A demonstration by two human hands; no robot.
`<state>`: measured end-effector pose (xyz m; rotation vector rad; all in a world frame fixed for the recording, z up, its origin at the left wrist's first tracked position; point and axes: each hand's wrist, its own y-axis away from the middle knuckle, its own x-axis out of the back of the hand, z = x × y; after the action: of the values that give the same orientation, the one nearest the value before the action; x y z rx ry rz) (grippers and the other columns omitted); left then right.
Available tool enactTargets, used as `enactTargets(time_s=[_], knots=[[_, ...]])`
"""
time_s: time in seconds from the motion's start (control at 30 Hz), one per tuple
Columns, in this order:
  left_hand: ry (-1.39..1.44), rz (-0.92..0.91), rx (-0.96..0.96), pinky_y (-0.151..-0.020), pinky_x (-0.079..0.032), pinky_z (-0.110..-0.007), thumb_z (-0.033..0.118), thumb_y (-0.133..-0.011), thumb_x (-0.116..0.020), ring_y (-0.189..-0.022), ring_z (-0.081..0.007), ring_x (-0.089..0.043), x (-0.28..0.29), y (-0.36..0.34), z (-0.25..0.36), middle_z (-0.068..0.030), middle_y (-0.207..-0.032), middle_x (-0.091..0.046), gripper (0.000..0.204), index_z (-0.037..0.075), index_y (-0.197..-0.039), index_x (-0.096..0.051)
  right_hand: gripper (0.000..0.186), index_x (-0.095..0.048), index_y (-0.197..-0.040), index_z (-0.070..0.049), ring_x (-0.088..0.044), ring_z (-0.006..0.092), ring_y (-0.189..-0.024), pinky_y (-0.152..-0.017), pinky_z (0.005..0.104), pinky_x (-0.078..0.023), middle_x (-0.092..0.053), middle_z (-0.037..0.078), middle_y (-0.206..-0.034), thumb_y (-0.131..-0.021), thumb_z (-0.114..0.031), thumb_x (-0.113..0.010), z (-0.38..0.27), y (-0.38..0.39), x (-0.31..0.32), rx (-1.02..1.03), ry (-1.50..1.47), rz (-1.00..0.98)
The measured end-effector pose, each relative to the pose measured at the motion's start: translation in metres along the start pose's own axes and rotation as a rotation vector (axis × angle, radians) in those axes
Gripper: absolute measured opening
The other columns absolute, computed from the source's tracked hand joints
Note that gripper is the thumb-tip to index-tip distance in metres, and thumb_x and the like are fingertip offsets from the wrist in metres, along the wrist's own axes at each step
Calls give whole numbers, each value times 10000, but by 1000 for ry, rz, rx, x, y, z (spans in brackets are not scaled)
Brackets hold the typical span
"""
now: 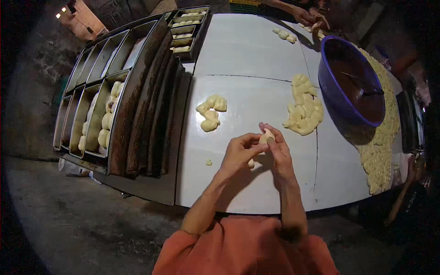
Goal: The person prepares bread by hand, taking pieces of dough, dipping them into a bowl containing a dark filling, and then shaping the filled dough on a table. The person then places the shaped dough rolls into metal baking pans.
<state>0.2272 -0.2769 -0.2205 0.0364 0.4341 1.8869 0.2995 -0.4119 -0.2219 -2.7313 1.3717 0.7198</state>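
Ahead of the left hand and right hand, white tabletop offers a wide lane between the small dough cluster and larger dough pile. Stacked loaf pans wall off the left. The deep purple basin blocks low reaches rightward; nearer the front edge, a hand can pass until the dough sheet. Another person's hand occupies the far edge.

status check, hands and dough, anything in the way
Left hand and right hand pinching a small dough piece. Dough pile ahead, to the right. Purple tub right of that, not in the way.
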Motion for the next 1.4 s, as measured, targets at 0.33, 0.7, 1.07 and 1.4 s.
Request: enactTargets(time_s=[0.33, 0.7, 1.07, 1.4], knots=[[1, 229, -262, -957, -488, -336, 290, -1036, -583, -1135, -216, -608, -48, -7, -29, -176, -1309, -617, 544, -13, -1469, -452, 215, -573, -1126, -39, -621, 86, -910, -779, 234, -513, -647, 24, -991, -954, -98, -687, -7, 4, 38, 126, 142, 191], [244, 44, -544, -1031, -477, -321, 322, -950, -724, -1214, -221, -592, -137, -41, -33, -204, -1380, -589, 694, -74, -1447, -444, 340, -544, -1271, -24, -630, 129, -984, -870, 281, -529, -626, 53, -1097, -979, -172, -636, -56, -1, 64, 53, -480, 49], [-210, -111, -39, -945, -539, -354, 167, -966, -676, -1090, -241, -682, -100, -34, 10, -170, -1248, -683, 417, 4, -1342, -606, 231, -588, -1117, -72, -599, 82, -835, -747, 271, -492, -617, 0, -920, -987, -257, -630, -203, -94, 233, 310, 474, 350], [-315, -104, -4, -947, -544, -361, 176, -982, -664, -1105, -226, -681, -80, -30, 5, -152, -1219, -697, 386, -6, -1319, -615, 278, -678, -1011, -30, -619, 187, -914, -844, 379, -486, -702, 84, -963, -921, -292, -655, -193, -175, 332, -254, 1448, -147]])
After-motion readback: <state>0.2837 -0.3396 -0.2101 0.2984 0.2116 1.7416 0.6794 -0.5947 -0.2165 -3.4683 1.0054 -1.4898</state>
